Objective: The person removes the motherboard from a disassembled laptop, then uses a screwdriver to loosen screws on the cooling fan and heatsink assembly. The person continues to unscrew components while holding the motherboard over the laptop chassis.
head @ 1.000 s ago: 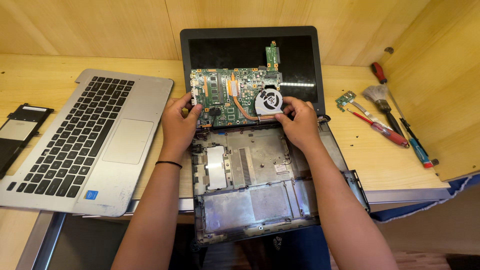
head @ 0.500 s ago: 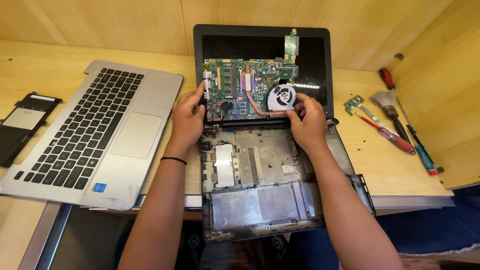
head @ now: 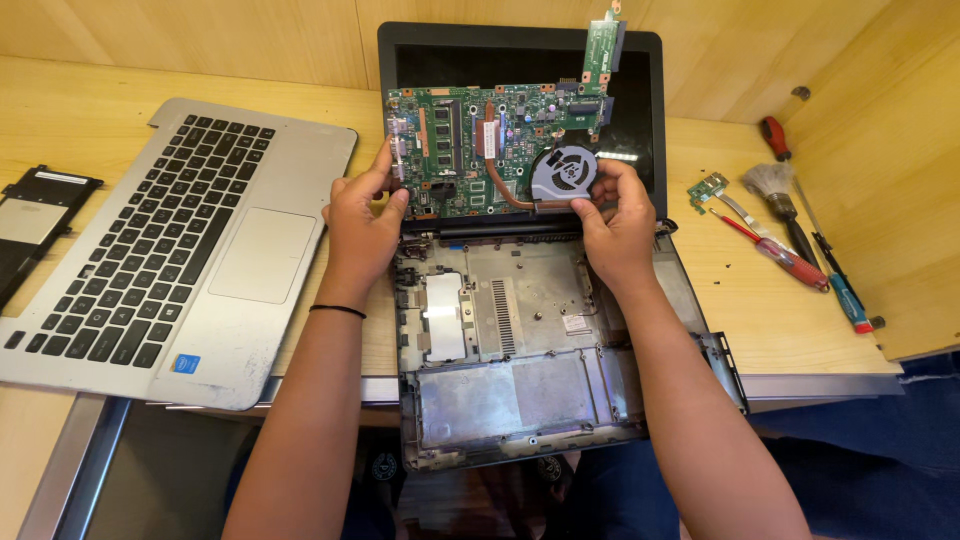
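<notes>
Head view, from the left: we see a battery (head: pixel 35 225) lying flat at the table (head: pixel 110 85) edge, with a grey keyboard cover (head: pixel 165 245) just beside it, keys up and tilted toward us.

Our left hand (head: pixel 362 222) holds the left edge of a green board (head: pixel 480 148), thumb on the front face and the other fingers curled behind it. The board stands lifted and tilted up in front of the dark screen (head: pixel 520 60), above the open base (head: pixel 520 340). A copper pipe (head: pixel 500 160) runs across the board to a round fan (head: pixel 562 172) at its lower right. A small green card (head: pixel 603 45) sticks up from the board's top right corner.

The base is an open tray, mostly bare metal inside: a pale rectangular pad (head: pixel 445 315) sits in the upper left part, a slotted vent (head: pixel 503 315) beside it, and a wide shallow bay (head: pixel 510 395) fills the near half. We cannot tell what else lies under our wrists.

Our right hand (head: pixel 618 225) grips the board's lower right corner at the fan, fingers pinched on its edge.

Right of the base lie a small circuit piece (head: pixel 708 187), a brush (head: pixel 775 195), a red screwdriver (head: pixel 775 250) and a blue-tipped tool (head: pixel 845 295), near one another beside a wooden panel (head: pixel 880 180).
</notes>
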